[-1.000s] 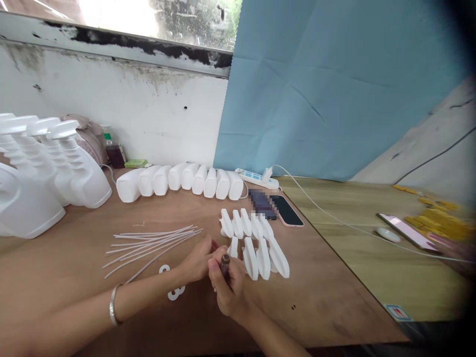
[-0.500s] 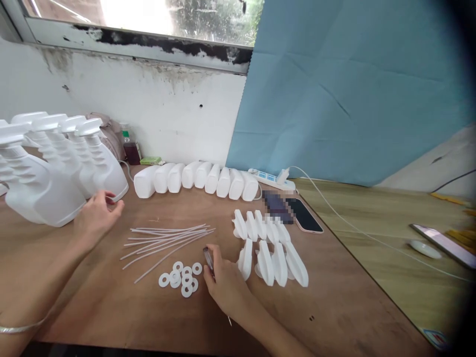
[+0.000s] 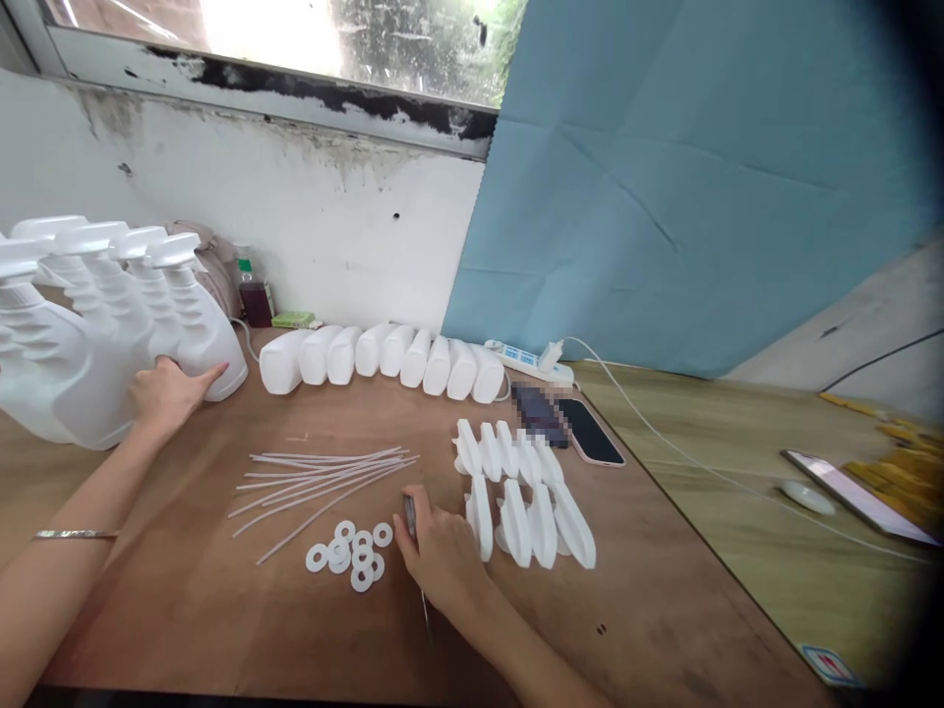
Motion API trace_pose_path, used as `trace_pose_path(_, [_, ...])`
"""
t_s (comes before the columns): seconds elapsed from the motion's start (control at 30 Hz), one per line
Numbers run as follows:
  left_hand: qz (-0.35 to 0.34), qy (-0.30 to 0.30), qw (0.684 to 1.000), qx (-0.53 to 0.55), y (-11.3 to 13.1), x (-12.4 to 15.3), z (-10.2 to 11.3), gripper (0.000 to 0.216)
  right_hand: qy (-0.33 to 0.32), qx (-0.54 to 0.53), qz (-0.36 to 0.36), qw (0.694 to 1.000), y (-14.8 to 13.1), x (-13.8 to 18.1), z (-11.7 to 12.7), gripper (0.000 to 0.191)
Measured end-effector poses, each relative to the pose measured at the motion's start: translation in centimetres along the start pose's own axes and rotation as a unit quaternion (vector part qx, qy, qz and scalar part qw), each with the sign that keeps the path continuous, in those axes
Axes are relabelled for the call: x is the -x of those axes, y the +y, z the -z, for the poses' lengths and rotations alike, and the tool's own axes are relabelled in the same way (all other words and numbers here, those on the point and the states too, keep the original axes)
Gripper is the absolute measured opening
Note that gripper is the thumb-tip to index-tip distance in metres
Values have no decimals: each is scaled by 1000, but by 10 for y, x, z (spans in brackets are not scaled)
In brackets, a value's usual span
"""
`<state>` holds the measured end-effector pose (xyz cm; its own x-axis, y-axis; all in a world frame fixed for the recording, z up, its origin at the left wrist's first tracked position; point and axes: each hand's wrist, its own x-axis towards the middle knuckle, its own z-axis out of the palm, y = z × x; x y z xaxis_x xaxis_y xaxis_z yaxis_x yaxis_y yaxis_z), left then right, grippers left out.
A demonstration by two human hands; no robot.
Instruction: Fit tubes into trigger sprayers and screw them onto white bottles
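Note:
My left hand is at the lower front of the white spray bottles, its thumb stretched out to the right and away from the fingers. The other fingertips are partly hidden against the bottles, so contact is unclear. Low over the tabletop, my right hand is closed around the handle of a thin screwdriver, whose metal shaft points back toward me. Just left of it lies a loose pile of white ring washers. Thin white tubes are spread behind the washers. White trigger-shaped plastic parts lie in two rows to the right.
White bottle-like pieces form a row along the wall. Behind the plastic parts are a phone and a power strip with a trailing white cable. A dark-liquid bottle stands at the back. The brown table ends diagonally at right.
My left hand has moved left and slightly up, against the spray bottles, with its thumb spreading out. My right hand stays near the washers, and more of the screwdriver shaft shows.

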<state>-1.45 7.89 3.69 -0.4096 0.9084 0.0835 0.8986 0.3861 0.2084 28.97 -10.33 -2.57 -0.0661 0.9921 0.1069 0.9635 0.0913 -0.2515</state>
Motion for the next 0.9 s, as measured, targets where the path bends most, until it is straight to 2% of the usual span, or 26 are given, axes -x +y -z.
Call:
trace_pose_path(0.2, [-39,-11,997,-62,0,5,11,76,46,-42,27,998,0,1,1,18])
trace_pose_path(0.37, [-57,-1,993,-101,-14,23,10,65,105,-81,54,990,1,2,3,17])
trace_pose_path(0.5, [-85,58,989,-104,-27,48,8,55,136,-143,78,977,1,4,2,17])
trace_pose_path(0.63, [-79,113,987,-87,-32,76,8,46,127,-272,73,951,-2,5,4,16])
trace_pose_path(0.67, [-80,146,983,-84,-32,83,7,45,121,-313,65,940,-3,5,6,16])
trace_pose_path(0.77, [-147,302,941,-44,-30,100,5,45,93,-438,34,893,-8,4,13,22])
trace_pose_path(0.83, [-241,388,890,-5,-27,110,4,39,68,-517,9,853,-11,1,19,31])
trace_pose_path(0.9, [-350,438,828,19,-23,121,4,28,45,-594,-19,803,-15,-2,24,39])
